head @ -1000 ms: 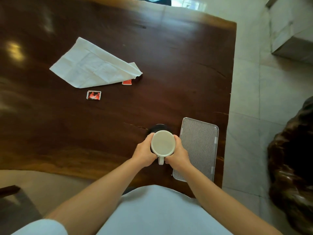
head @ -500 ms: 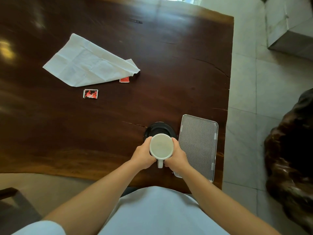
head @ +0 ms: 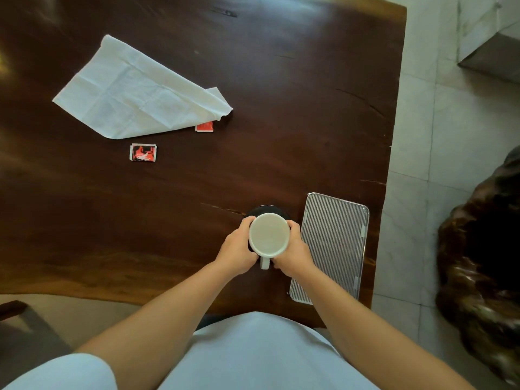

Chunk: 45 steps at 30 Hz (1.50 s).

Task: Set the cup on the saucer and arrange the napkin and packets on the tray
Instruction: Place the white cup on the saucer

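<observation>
I hold a white cup between both hands, its handle pointing toward me. My left hand wraps its left side and my right hand its right side. The cup is over a black saucer, of which only the far rim shows; whether they touch I cannot tell. A ribbed silver tray lies just right of my right hand. Far to the left lies an unfolded white napkin. One red packet peeks from under its corner, and another red packet lies apart below it.
The dark wooden table ends at its right edge just past the tray, with pale tiled floor beyond. A dark brown lumpy object stands on the floor at the right. A grey block sits at the top right.
The cup in both hands has shifted slightly away from me and now covers more of the saucer. The napkin, packets and tray have not moved on the table.
</observation>
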{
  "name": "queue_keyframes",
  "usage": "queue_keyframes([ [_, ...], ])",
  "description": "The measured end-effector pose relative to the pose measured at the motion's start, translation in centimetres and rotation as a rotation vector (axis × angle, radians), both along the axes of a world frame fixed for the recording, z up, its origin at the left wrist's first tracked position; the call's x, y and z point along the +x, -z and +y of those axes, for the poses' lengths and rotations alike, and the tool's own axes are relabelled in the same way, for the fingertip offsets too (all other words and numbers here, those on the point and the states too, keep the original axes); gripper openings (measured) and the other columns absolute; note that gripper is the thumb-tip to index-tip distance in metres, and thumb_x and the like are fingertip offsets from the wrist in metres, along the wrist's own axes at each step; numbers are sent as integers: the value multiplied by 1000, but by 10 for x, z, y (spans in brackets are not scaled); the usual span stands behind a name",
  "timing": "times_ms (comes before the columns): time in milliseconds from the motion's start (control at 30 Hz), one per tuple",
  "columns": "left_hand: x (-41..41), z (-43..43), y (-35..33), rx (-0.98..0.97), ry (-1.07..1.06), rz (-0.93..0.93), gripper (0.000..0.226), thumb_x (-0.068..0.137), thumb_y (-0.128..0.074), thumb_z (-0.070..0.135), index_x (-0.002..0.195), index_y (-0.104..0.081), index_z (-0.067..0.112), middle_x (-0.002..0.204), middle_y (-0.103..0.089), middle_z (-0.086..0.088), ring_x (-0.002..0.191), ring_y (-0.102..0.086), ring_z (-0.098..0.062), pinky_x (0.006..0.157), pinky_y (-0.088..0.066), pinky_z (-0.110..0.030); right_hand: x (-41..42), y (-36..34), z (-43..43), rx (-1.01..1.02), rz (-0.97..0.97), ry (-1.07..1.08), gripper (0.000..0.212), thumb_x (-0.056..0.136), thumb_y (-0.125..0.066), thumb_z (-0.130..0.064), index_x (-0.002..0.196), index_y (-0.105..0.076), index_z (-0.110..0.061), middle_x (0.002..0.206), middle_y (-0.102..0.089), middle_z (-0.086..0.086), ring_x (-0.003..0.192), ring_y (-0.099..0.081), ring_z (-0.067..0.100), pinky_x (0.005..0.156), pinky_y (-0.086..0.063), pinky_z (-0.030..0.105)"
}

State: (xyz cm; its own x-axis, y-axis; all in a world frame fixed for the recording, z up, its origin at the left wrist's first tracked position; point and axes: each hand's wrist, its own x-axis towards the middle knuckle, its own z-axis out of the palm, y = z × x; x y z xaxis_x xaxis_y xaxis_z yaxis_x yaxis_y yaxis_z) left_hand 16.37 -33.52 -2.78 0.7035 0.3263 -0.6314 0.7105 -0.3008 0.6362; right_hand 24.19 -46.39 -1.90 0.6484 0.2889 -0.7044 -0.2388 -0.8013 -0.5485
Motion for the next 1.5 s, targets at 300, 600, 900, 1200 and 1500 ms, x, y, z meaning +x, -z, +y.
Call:
queue_keyframes([
  [300, 15, 8, 2, -1, 44, 42, 87, 79, -77, 5, 147, -30, 31, 127, -60, -1, 113, -59, -22, 88, -57, -37, 19, 1, 0, -60, 15, -101, 91, 79, -78, -17, 145, -18, -31, 100, -52, -6, 88, -61, 15, 68, -61, 38],
  [600, 13, -1, -14, 30, -10, 130, 83, 85, -72, 6, 153, -28, 24, 143, -54, -7, 123, -57, -28, 94, -55, -40, 33, -19, -12, -100, 127, -193, 114, 73, -78, 3, 155, -7, -31, 130, -52, 7, 107, -61, 25, 84, -60, 41],
  [900, -9, -19, -37, 71, -101, 190, 87, 86, -69, 3, 157, -22, 21, 149, -47, -12, 130, -53, -30, 96, -56, -42, 7, -32, -39, -18, -82, -26, 65, 80, -72, -3, 139, -48, -19, 115, -59, 2, 105, -60, 19, 86, -58, 39],
  [1200, -30, -33, -57, 117, -39, 121, 26, 92, -67, 20, 117, -61, 20, 102, -66, -1, 88, -68, -18, 82, -62, -38, -17, -45, -38, 60, -171, -81, 17, 91, -62, -16, 106, -70, -15, 99, -70, 3, 91, -66, 19, 81, -61, 38],
  [1500, -59, -9, -67, 249, 37, 124, 15, 89, -70, 19, 99, -61, 26, 94, -66, 2, 82, -63, -12, 68, -53, -22, -39, -49, -8, 38, -210, -330, 16, 92, -61, -15, 107, -66, -20, 92, -66, 0, 80, -61, 13, 67, -52, 23],
])
